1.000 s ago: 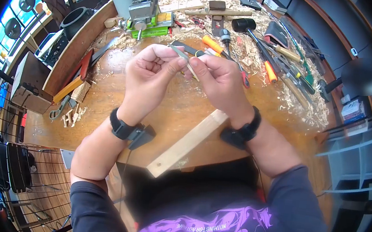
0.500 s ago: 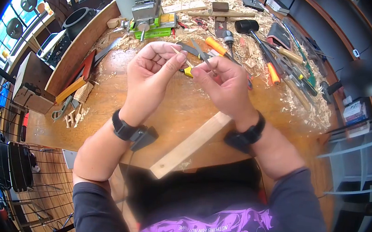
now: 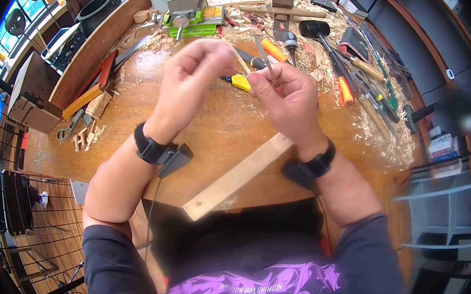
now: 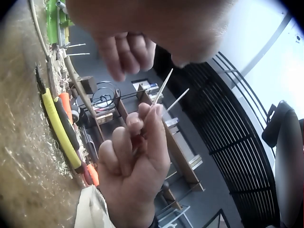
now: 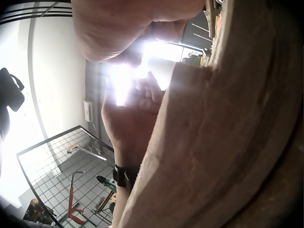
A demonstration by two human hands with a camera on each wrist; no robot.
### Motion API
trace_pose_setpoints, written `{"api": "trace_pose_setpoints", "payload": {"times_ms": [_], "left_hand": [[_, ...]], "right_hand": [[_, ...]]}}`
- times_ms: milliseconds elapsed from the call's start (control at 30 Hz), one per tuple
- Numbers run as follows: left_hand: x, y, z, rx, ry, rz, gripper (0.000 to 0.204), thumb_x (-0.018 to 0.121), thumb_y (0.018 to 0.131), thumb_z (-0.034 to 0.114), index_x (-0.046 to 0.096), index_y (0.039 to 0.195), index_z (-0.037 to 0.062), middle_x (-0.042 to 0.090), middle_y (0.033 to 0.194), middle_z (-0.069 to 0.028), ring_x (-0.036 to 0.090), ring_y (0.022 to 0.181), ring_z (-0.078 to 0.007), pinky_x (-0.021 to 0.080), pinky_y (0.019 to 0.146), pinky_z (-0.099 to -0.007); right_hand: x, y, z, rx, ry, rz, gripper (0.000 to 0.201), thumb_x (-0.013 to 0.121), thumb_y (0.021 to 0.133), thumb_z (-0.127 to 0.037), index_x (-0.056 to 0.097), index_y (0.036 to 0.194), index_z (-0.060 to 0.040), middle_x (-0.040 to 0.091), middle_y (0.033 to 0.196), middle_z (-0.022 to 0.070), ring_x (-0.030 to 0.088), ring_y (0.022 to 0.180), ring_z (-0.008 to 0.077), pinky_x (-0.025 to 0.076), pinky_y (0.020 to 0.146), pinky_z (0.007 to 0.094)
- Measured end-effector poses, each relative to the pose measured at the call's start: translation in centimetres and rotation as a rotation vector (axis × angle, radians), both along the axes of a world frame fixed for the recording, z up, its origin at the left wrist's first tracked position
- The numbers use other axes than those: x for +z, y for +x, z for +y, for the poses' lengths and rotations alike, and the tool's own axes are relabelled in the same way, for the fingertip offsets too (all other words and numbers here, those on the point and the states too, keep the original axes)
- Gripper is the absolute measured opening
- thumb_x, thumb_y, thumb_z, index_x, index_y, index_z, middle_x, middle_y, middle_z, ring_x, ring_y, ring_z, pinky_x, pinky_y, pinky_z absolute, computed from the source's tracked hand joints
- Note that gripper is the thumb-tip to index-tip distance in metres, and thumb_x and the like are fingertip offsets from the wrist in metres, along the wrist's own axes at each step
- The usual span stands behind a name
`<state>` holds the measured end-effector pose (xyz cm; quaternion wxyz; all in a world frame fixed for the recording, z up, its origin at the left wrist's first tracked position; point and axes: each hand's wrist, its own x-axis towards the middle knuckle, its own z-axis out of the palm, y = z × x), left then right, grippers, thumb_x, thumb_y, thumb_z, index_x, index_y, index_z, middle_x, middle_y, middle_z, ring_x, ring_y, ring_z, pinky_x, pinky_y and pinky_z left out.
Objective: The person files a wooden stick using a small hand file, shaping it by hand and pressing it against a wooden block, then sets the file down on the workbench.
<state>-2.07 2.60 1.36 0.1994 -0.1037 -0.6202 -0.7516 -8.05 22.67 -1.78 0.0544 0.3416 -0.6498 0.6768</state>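
Observation:
The right hand [image 3: 288, 98] pinches a thin pale wooden stick [image 3: 242, 61] and a narrow grey metal strip [image 3: 264, 53] in the head view. Both stick up past its thumb in the left wrist view, the wooden stick [image 4: 164, 85] beside the strip [image 4: 178, 99]. The left hand [image 3: 190, 86] is blurred, close to the stick's far end, with its fingers bent. In the left wrist view, that end stands apart from the left hand [image 4: 152, 33], where nothing held is visible. A pale wooden bar [image 3: 238, 177] lies on the table below the hands.
A yellow-handled tool [image 3: 241, 82], orange handles, a black mallet [image 3: 314, 29] and shavings lie beyond the hands. A vise [image 3: 184, 7] stands at the back left. Scissors [image 3: 69, 128] and small wood pieces lie on the left; several long tools are on the right.
The left hand has let go of the wooden stick and moved slightly up and left. The stick and metal strip remain in the right hand, now with the strip angled upward.

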Motion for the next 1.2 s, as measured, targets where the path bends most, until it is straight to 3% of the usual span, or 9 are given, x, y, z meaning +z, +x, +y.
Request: {"api": "trace_pose_setpoints", "payload": {"times_ms": [67, 167, 433, 467, 500, 567, 733, 900, 1200], "left_hand": [[0.3, 0.7, 1.0, -0.164, -0.101, 0.007, 0.015, 0.075, 0.106, 0.009, 0.071, 0.113, -0.0028, 0.074, 0.099, -0.0011, 0.070, 0.094, -0.0055, 0.056, 0.084, -0.0212], [-0.8, 0.4, 0.5, -0.171, -0.161, 0.006, 0.014, 0.077, 0.105, 0.009, 0.072, 0.111, -0.0019, 0.075, 0.099, -0.0020, 0.068, 0.093, -0.0038, 0.054, 0.081, -0.0190], [-0.9, -0.6, -1.0, 0.052, -0.042, 0.075, 0.019, 0.075, 0.108, 0.019, 0.076, 0.113, 0.0006, 0.075, 0.095, 0.0013, 0.066, 0.085, -0.0054, 0.052, 0.079, -0.0222], [-0.7, -0.6, -1.4, 0.077, -0.005, 0.082, 0.020, 0.071, 0.109, 0.021, 0.075, 0.115, 0.0025, 0.072, 0.100, -0.0001, 0.068, 0.094, -0.0091, 0.058, 0.091, -0.0294], [-0.6, -0.8, -1.9, 0.080, 0.011, 0.082, 0.020, 0.071, 0.109, 0.021, 0.075, 0.115, 0.0025, 0.072, 0.100, -0.0001, 0.068, 0.094, -0.0091, 0.058, 0.091, -0.0294], [-0.7, -1.3, -2.9, 0.194, 0.050, 0.059, 0.020, 0.072, 0.109, 0.022, 0.076, 0.116, 0.0041, 0.070, 0.100, 0.0018, 0.066, 0.093, -0.0074, 0.057, 0.088, -0.0280], [-0.9, -1.0, -2.5, 0.191, 0.025, -0.027, 0.026, 0.069, 0.110, 0.029, 0.076, 0.117, 0.0054, 0.069, 0.099, 0.0040, 0.063, 0.089, -0.0049, 0.054, 0.080, -0.0246], [-1.4, -0.6, -1.4, -0.016, -0.061, -0.081, 0.025, 0.070, 0.110, 0.030, 0.076, 0.117, 0.0067, 0.068, 0.095, 0.0044, 0.062, 0.082, -0.0042, 0.052, 0.075, -0.0232], [-1.8, -0.2, -0.3, -0.149, -0.162, -0.054, 0.026, 0.069, 0.111, 0.027, 0.076, 0.124, 0.0054, 0.069, 0.089, 0.0045, 0.064, 0.080, -0.0036, 0.052, 0.073, -0.0212]], "right_hand": [[-0.2, -0.1, 0.1, 0.010, 0.022, -0.012, 0.020, 0.084, 0.101, -0.019, 0.078, 0.094, -0.0014, 0.065, 0.071, -0.0087, 0.049, 0.062, -0.0029, 0.037, 0.053, 0.0207], [-0.1, 0.0, 0.0, 0.014, 0.009, 0.026, 0.019, 0.084, 0.101, -0.019, 0.078, 0.094, -0.0017, 0.065, 0.072, -0.0089, 0.048, 0.062, -0.0034, 0.037, 0.053, 0.0200], [0.2, 0.3, -0.2, 0.016, 0.045, -0.014, 0.018, 0.085, 0.100, -0.017, 0.079, 0.097, 0.0001, 0.071, 0.077, -0.0056, 0.056, 0.063, -0.0042, 0.040, 0.054, 0.0156], [0.1, 0.3, -0.1, 0.018, 0.061, -0.017, 0.018, 0.085, 0.100, -0.017, 0.079, 0.097, 0.0001, 0.071, 0.077, -0.0056, 0.056, 0.063, -0.0042, 0.040, 0.054, 0.0156], [0.1, 0.3, -0.1, 0.015, 0.052, -0.010, 0.018, 0.085, 0.100, -0.017, 0.079, 0.097, 0.0007, 0.072, 0.078, -0.0046, 0.058, 0.064, -0.0037, 0.042, 0.055, 0.0152], [0.0, 0.3, -0.1, 0.010, 0.056, -0.001, 0.019, 0.085, 0.100, -0.016, 0.079, 0.097, 0.0013, 0.073, 0.078, -0.0035, 0.060, 0.065, -0.0032, 0.044, 0.056, 0.0149], [-0.1, 0.1, -0.3, -0.004, 0.012, 0.028, 0.018, 0.084, 0.101, -0.015, 0.078, 0.097, 0.0019, 0.074, 0.079, -0.0025, 0.062, 0.066, -0.0018, 0.046, 0.057, 0.0155], [-0.2, -0.1, -0.3, 0.010, -0.001, 0.025, 0.018, 0.083, 0.101, -0.015, 0.077, 0.095, 0.0014, 0.072, 0.077, -0.0031, 0.060, 0.066, -0.0018, 0.044, 0.057, 0.0160], [-0.2, -0.1, -0.3, -0.001, -0.006, 0.032, 0.020, 0.084, 0.100, -0.016, 0.077, 0.091, 0.0002, 0.068, 0.073, -0.0052, 0.055, 0.064, -0.0027, 0.040, 0.055, 0.0165]]}}
